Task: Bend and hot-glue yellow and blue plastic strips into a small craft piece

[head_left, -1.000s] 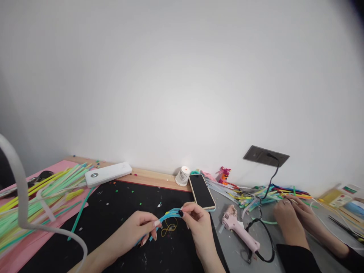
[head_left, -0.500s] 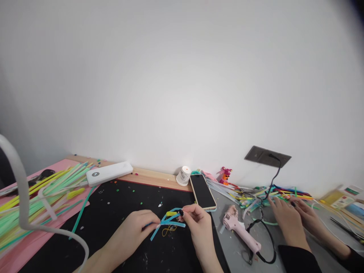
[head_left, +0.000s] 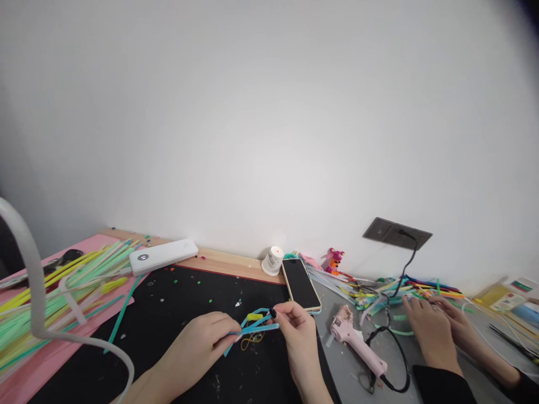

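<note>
My left hand and my right hand both pinch a small bundle of blue paper strips with a yellow piece on it, held just above the black mat. The left fingers grip the bundle's left end. Thumb and forefinger of the right hand, nails painted black, close on its right end. A yellow rubber band lies on the mat right under the strips.
A heap of green and yellow strips lies at the left by a white case. A phone, paper cup and pink glue gun lie nearby. Another person's hands sort coloured strips at the right.
The blue strips went from one curved band to several splayed ends, with a yellow piece showing. My hands stayed close together. The other person's hands shifted slightly among the strips.
</note>
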`<state>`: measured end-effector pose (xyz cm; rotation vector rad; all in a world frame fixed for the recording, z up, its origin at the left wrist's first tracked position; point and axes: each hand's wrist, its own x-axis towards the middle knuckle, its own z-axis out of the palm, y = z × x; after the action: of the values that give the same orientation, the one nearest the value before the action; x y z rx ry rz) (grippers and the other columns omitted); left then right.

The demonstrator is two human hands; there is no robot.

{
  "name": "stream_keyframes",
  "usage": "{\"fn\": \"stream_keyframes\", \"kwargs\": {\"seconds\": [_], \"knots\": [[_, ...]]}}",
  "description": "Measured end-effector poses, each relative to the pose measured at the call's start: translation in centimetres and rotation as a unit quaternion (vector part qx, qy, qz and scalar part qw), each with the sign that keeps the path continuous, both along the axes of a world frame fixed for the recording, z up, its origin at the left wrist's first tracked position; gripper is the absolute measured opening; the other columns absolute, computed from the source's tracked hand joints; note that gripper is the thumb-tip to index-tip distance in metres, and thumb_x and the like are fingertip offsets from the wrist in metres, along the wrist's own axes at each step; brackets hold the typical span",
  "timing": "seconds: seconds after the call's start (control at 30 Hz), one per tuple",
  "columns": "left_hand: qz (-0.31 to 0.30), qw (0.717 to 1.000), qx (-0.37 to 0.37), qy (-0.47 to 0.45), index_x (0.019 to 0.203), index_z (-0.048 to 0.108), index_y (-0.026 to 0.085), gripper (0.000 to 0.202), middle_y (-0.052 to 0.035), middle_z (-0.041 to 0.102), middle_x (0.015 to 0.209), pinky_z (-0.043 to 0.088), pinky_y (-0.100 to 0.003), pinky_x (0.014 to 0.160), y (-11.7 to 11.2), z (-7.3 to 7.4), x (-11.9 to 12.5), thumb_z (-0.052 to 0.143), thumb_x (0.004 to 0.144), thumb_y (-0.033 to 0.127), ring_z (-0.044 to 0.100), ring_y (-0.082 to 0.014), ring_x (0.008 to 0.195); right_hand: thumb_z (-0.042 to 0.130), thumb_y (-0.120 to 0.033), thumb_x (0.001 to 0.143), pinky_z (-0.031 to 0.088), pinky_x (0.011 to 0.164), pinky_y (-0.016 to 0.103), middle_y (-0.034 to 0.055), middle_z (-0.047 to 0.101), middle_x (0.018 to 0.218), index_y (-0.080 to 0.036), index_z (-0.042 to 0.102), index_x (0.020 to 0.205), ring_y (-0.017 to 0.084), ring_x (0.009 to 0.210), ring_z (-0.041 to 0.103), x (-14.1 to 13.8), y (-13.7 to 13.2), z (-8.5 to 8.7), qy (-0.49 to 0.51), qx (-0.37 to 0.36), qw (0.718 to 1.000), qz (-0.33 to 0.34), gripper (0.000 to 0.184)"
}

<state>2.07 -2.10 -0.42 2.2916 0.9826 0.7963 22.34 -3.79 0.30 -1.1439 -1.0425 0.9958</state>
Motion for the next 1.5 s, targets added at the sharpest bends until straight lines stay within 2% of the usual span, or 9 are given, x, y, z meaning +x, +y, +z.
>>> {"fn": "stream_keyframes", "kwargs": {"seconds": [0.4,0.57,0.83,0.97,1.07,1.17,1.23,1.33,1.5], "knots": [[0.076,0.967,-0.172,-0.17,0.083,0.065,0.019,0.023,-0.0002,0.062,0.069,0.044,-0.024,0.066,0.7,0.1,0.4,0.049,0.083,0.035,0.058,-0.0164,0.069,0.061,-0.034,0.077,0.038,0.052,0.022,-0.0017,0.049,0.068,-0.02,0.057,0.07,0.012,0.059,0.046,0.2,0.2,0.4,0.279,-0.017,0.954,0.11,0.016],[0.083,0.918,-0.306,-0.237,0.096,0.061,0.016,0.038,0.005,0.05,0.064,0.02,-0.018,0.038,1.5,-1.2,0.5,0.05,0.079,0.049,0.028,-0.0048,0.04,0.058,-0.036,0.078,0.033,0.049,0.023,-0.0037,0.038,0.063,-0.021,0.051,0.065,0.011,0.053,0.036,0.7,0.4,0.6,0.325,-0.045,0.934,0.138,0.021],[0.059,0.868,-0.39,-0.304,0.096,0.062,0.016,0.046,0.0057,0.046,0.064,0.015,-0.018,0.039,1.7,-1.6,0.7,0.055,0.073,0.055,0.021,-0.0028,0.04,0.055,-0.041,0.077,0.036,0.052,0.025,-0.0033,0.042,0.063,-0.023,0.051,0.068,0.013,0.054,0.041,1.1,0.5,0.8,0.252,-0.025,0.962,0.098,0.021],[0.074,0.868,-0.381,-0.31,0.094,0.063,0.015,0.046,0.0056,0.044,0.065,0.019,-0.019,0.039,1.7,-1.3,0.5,0.055,0.071,0.055,0.023,-0.0032,0.042,0.059,-0.03,0.072,0.041,0.06,0.028,0.0006,0.056,0.071,-0.021,0.056,0.079,0.017,0.065,0.052,4.2,0.3,1.7,-0.078,-0.009,0.996,-0.029,0.012],[0.068,0.875,-0.365,-0.31,0.095,0.06,0.016,0.045,0.0059,0.043,0.068,0.023,-0.019,0.04,1.7,-1.3,0.5,0.055,0.072,0.054,0.026,-0.0037,0.043,0.053,-0.015,0.066,0.044,0.069,0.033,0.0092,0.061,0.086,-0.016,0.056,0.095,0.025,0.08,0.058,8.6,-0.7,2.1,-0.382,-0.065,0.908,-0.161,0.029],[0.053,0.885,-0.352,-0.3,0.097,0.056,0.016,0.041,0.0078,0.038,0.064,0.025,-0.019,0.041,1.5,-1.4,0.6,0.052,0.076,0.051,0.028,-0.0047,0.044,0.049,-0.009,0.067,0.039,0.081,0.041,0.0203,0.06,0.099,-0.008,0.053,0.108,0.034,0.097,0.056,12.7,-2.2,1.7,-0.607,-0.187,0.731,-0.249,0.04],[0.046,0.892,-0.342,-0.291,0.095,0.053,0.017,0.036,0.0085,0.035,0.063,0.026,-0.019,0.042,1.4,-1.4,0.7,0.049,0.08,0.048,0.028,-0.0052,0.044,0.047,-0.01,0.071,0.041,0.077,0.042,0.0242,0.059,0.1,-0.005,0.052,0.11,0.036,0.093,0.059,14.3,-3.0,1.1,-0.661,-0.266,0.658,-0.245,0.04],[0.033,0.907,-0.315,-0.278,0.092,0.051,0.018,0.028,0.007,0.04,0.068,0.027,-0.019,0.043,1.2,-1.3,0.7,0.043,0.084,0.044,0.028,-0.0052,0.044,0.045,-0.012,0.072,0.043,0.068,0.039,0.0233,0.058,0.102,-0.009,0.052,0.111,0.035,0.09,0.062,15.1,-3.4,0.5,-0.669,-0.317,0.633,-0.229,0.04],[0.034,0.933,-0.268,-0.237,0.091,0.049,0.021,0.02,0.005,0.048,0.071,0.028,-0.02,0.045,1.1,-1.4,0.3,0.037,0.087,0.036,0.034,-0.0079,0.048,0.044,-0.026,0.076,0.044,0.066,0.039,0.022,0.062,0.096,-0.012,0.051,0.107,0.035,0.091,0.062,15.1,-3.1,0.5,-0.629,-0.331,0.67,-0.215,0.034]]}}
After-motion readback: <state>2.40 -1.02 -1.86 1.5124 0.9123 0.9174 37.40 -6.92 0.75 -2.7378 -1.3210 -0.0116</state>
